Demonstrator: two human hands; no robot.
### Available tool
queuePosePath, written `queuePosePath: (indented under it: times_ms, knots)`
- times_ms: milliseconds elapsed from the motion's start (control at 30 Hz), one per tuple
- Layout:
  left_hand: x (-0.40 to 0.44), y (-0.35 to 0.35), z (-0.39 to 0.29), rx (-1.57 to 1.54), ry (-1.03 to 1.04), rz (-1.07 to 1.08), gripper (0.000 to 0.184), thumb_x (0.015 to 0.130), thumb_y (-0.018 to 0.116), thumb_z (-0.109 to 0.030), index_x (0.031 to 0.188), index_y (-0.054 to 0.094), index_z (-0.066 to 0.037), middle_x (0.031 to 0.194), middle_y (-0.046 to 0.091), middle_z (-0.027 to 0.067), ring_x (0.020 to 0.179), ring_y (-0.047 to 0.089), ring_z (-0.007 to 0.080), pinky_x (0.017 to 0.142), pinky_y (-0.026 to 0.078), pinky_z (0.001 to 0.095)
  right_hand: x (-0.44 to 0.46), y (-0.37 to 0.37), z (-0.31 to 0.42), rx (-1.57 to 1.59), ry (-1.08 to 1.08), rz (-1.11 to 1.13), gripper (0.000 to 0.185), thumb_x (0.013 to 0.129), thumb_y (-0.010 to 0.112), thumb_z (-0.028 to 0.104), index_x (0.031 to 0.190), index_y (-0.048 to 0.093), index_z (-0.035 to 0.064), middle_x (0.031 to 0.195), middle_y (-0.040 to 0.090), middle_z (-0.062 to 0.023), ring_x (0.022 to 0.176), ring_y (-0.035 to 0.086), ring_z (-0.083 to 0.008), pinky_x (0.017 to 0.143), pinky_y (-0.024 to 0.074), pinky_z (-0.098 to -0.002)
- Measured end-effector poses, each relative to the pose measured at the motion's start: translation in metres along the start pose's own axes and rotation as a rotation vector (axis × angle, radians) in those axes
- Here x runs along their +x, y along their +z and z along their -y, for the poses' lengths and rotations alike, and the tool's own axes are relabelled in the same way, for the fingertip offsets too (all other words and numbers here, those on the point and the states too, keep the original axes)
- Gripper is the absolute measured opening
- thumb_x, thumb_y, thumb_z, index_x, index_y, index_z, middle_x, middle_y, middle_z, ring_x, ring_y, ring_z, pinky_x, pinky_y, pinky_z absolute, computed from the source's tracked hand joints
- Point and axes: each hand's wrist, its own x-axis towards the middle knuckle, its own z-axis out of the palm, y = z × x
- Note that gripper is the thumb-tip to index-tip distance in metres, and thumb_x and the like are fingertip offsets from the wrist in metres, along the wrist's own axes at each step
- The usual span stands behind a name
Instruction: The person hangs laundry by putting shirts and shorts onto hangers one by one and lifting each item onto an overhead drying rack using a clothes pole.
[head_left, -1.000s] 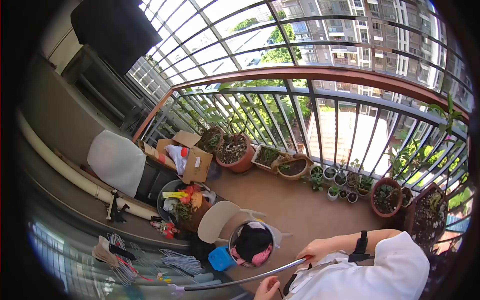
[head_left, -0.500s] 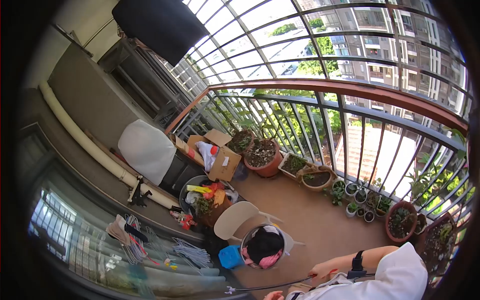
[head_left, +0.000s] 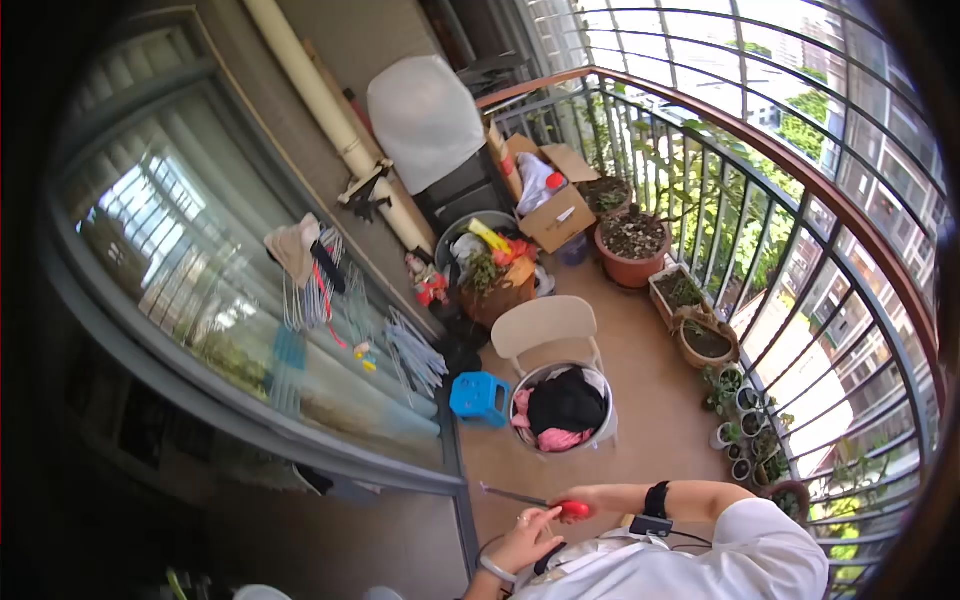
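Closing my right hand (head_left: 590, 497) around the red handle (head_left: 574, 510) of a thin dark pole (head_left: 520, 497) in the head view, I hold it low before me, tip leftward. My left hand (head_left: 528, 543) is beside the handle, fingers spread; whether they touch it, I cannot tell. Beyond, a tub (head_left: 531, 444) of black and pink clothes (head_left: 567, 403) sits by a blue stool (head_left: 480, 399).

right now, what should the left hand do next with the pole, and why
Probably close the left hand around the red grip to steady the pole: its fingertips are at the grip but not seen wrapped around it, and the right hand seems to hold the pole alone.
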Motion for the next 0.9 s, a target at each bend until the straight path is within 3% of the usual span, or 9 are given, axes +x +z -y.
queuePosePath:
  times_ms: [100,367,433,467,500,567,633,700,900]
  knots:
    - [-0.003,-0.011,0.014,0.133,0.062,-0.135,0.061,0.078,0.066,-0.031,0.130,0.041,-0.011,0.120,0.038,0.0198,0.108,0.046,0.0354,0.093,0.039,0.0378,0.034,0.013,0.016,0.123,0.043,0.067,0.026,0.093,0.041,0.032,0.094,0.054,0.0091,0.079,0.060,-0.0019,0.066,0.058,-0.0113,0.057,0.0488,-0.0236]
    - [-0.025,-0.063,0.102,0.215,-0.065,-0.342,0.033,0.077,0.063,-0.017,0.108,0.057,-0.010,0.101,0.058,0.0086,0.091,0.059,0.0273,0.077,0.048,0.0384,0.130,0.051,0.048,0.070,0.115,-0.113,0.032,0.096,0.034,0.036,0.102,0.054,0.0129,0.091,0.060,-0.0018,0.084,0.056,-0.0124,0.071,0.0464,-0.0253]
    - [-0.027,-0.083,0.125,0.234,-0.028,-0.404,0.026,0.078,0.060,-0.014,0.104,0.058,-0.010,0.096,0.061,0.0078,0.086,0.061,0.0262,0.071,0.050,0.0376,0.155,0.039,0.058,0.203,0.127,0.403,0.039,0.094,0.033,0.045,0.105,0.055,0.0148,0.094,0.060,-0.0025,0.085,0.056,-0.0134,0.074,0.0435,-0.0244]
    - [-0.028,-0.095,0.135,0.229,-0.053,-0.433,0.024,0.078,0.060,-0.013,0.102,0.058,-0.009,0.094,0.061,0.0087,0.085,0.060,0.0272,0.071,0.050,0.0381,0.154,0.058,0.073,-0.094,0.196,-0.011,0.046,0.092,0.034,0.053,0.103,0.056,0.0152,0.093,0.060,-0.0026,0.085,0.056,-0.0142,0.077,0.0418,-0.0248]
    - [-0.027,-0.107,0.147,0.225,-0.076,-0.460,0.022,0.078,0.060,-0.012,0.100,0.057,-0.008,0.093,0.061,0.0096,0.084,0.060,0.0282,0.071,0.049,0.0385,0.156,0.065,0.082,-0.344,0.180,-0.186,0.050,0.090,0.035,0.056,0.110,0.056,0.0141,0.094,0.060,-0.0025,0.085,0.055,-0.0140,0.077,0.0427,-0.0268]
    - [-0.021,-0.121,0.193,0.100,-0.115,-0.506,0.020,0.078,0.059,-0.007,0.097,0.056,-0.007,0.093,0.061,0.0116,0.084,0.059,0.0308,0.070,0.049,0.0395,0.145,0.085,0.102,-0.732,0.024,-0.295,0.049,0.092,0.038,0.050,0.120,0.051,0.0132,0.095,0.060,-0.0027,0.084,0.055,-0.0128,0.076,0.0435,-0.0271]
    - [-0.013,-0.147,0.233,0.088,-0.132,-0.544,0.018,0.080,0.057,-0.009,0.098,0.054,-0.008,0.094,0.061,0.0120,0.081,0.060,0.0331,0.066,0.049,0.0414,0.131,0.071,0.109,-0.806,-0.055,-0.339,0.046,0.093,0.042,0.043,0.128,0.046,0.0136,0.097,0.060,-0.0023,0.084,0.055,-0.0112,0.075,0.0444,-0.0273]
    - [0.000,-0.169,0.270,0.030,-0.245,-0.557,0.021,0.079,0.058,-0.007,0.099,0.054,-0.009,0.091,0.062,0.0139,0.082,0.059,0.0352,0.067,0.048,0.0428,0.106,0.058,0.110,-0.604,-0.116,-0.442,0.042,0.093,0.045,0.039,0.127,0.047,0.0138,0.098,0.060,-0.0022,0.085,0.056,-0.0099,0.075,0.0440,-0.0257]
    - [0.042,-0.197,0.397,0.025,-0.382,-0.559,0.025,0.075,0.061,-0.001,0.099,0.053,-0.005,0.087,0.061,0.0169,0.082,0.060,0.0340,0.071,0.048,0.0393,-0.001,0.022,0.044,-0.549,-0.194,-1.023,0.037,0.093,0.046,0.033,0.125,0.047,0.0143,0.093,0.061,-0.0007,0.077,0.057,-0.0093,0.067,0.0458,-0.0248]
